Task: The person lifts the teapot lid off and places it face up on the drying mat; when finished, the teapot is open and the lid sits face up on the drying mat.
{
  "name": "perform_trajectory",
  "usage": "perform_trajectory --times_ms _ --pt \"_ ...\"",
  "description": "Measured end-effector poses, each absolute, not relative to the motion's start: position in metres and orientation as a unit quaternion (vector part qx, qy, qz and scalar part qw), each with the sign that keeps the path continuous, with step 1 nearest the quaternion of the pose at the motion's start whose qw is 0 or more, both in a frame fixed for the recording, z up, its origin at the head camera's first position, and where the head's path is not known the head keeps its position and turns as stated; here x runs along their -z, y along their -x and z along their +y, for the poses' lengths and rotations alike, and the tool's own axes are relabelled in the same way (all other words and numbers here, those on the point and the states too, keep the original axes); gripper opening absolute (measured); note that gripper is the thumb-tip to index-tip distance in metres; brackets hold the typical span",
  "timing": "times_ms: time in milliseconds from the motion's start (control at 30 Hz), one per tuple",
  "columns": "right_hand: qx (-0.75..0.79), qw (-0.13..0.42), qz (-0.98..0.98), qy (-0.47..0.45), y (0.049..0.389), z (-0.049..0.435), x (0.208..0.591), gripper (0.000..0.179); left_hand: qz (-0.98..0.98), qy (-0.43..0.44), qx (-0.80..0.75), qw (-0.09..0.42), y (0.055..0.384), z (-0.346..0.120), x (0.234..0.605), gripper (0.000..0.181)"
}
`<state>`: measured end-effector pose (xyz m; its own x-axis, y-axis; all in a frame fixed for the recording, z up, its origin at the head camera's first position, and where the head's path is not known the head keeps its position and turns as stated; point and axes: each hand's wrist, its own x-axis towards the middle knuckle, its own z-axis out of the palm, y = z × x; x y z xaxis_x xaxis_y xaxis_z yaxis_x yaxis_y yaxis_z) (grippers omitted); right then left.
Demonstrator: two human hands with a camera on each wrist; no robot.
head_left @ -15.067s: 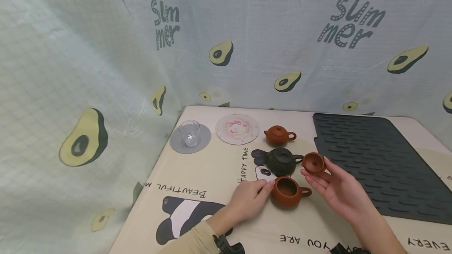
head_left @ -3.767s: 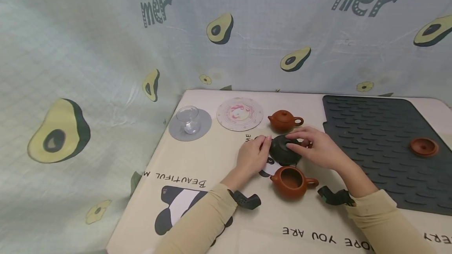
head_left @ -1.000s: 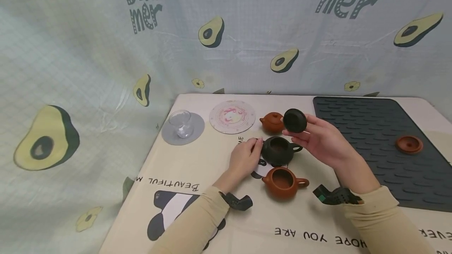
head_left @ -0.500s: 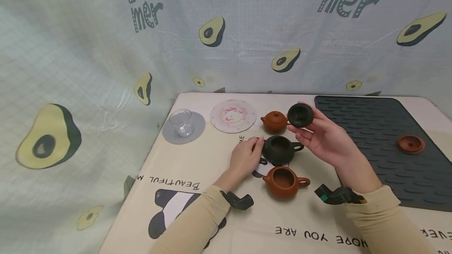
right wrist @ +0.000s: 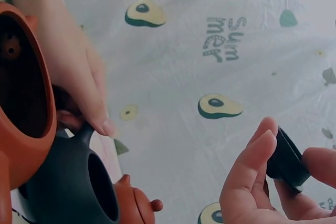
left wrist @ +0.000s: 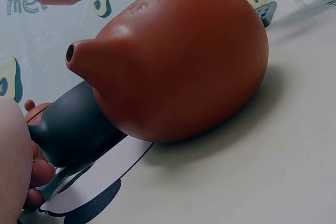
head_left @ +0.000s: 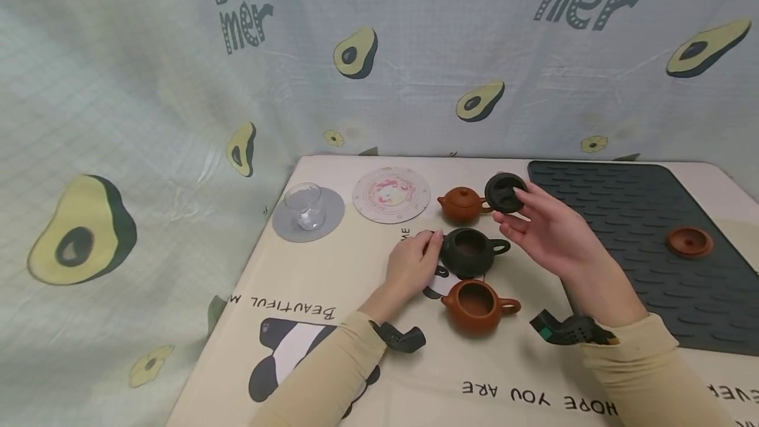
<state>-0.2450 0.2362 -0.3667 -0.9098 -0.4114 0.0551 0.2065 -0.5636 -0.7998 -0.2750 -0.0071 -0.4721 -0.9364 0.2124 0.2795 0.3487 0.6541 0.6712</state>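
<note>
My left hand [head_left: 412,265] pinches the spout of a black teapot [head_left: 468,261], which stands on the cloth with its top uncovered. Up behind its handle, my right hand [head_left: 554,232] holds the black lid [head_left: 501,194] in the air between thumb and fingers, hollow underside facing the head camera. An uncovered red-brown teapot [head_left: 471,321] sits just in front of the black one and fills much of the left wrist view. Its body hides part of the black teapot there. A red-brown lid [head_left: 690,242] lies hollow side up on the dark mat.
Behind the black teapot stands a lidded red-brown teapot [head_left: 460,205]. Further left are a round pink-patterned mat [head_left: 367,206] and a clear glass cup [head_left: 305,201] on a grey round mat [head_left: 283,228]. The dark ridged mat [head_left: 622,288] covers the table's right side.
Since the earliest frame, the red-brown lid went onto the mat and the left hand moved to the black teapot. The right hand lifted off its lid, tilted it and shifted its fingers slightly.
</note>
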Motion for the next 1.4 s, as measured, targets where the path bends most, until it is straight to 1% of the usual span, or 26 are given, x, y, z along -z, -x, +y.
perform_trajectory --times_ms 67,200,333,633,833,933,1067,1300,1400 --pt "0.866 0.159 0.458 0.121 0.244 0.236 0.365 0.039 -0.905 0.156 0.386 0.088 0.275 -0.007 0.472 0.042" --pt "0.848 0.132 0.496 0.132 0.242 0.237 0.361 0.032 -0.904 0.159 0.387 0.088 0.276 -0.007 0.472 0.041" --pt "0.841 0.121 0.511 0.134 0.241 0.239 0.360 0.029 -0.904 0.160 0.387 0.090 0.276 -0.008 0.473 0.041" --pt "0.841 0.094 0.522 0.106 0.238 0.238 0.357 0.025 -0.904 0.159 0.388 0.088 0.274 -0.007 0.474 0.041" --pt "0.851 0.089 0.508 0.101 0.237 0.241 0.355 0.023 -0.904 0.158 0.387 0.089 0.275 -0.006 0.474 0.042" --pt "0.847 0.085 0.515 0.100 0.237 0.242 0.354 0.025 -0.904 0.158 0.388 0.088 0.275 -0.006 0.474 0.042" --pt "0.840 0.066 0.528 0.106 0.238 0.242 0.354 0.031 -0.904 0.157 0.388 0.088 0.275 -0.005 0.475 0.043" --pt "0.829 0.039 0.548 0.106 0.238 0.242 0.356 0.028 -0.905 0.156 0.386 0.088 0.274 -0.006 0.474 0.042" --pt "0.825 0.033 0.555 0.102 0.238 0.242 0.357 0.031 -0.905 0.157 0.386 0.088 0.275 -0.007 0.474 0.042"
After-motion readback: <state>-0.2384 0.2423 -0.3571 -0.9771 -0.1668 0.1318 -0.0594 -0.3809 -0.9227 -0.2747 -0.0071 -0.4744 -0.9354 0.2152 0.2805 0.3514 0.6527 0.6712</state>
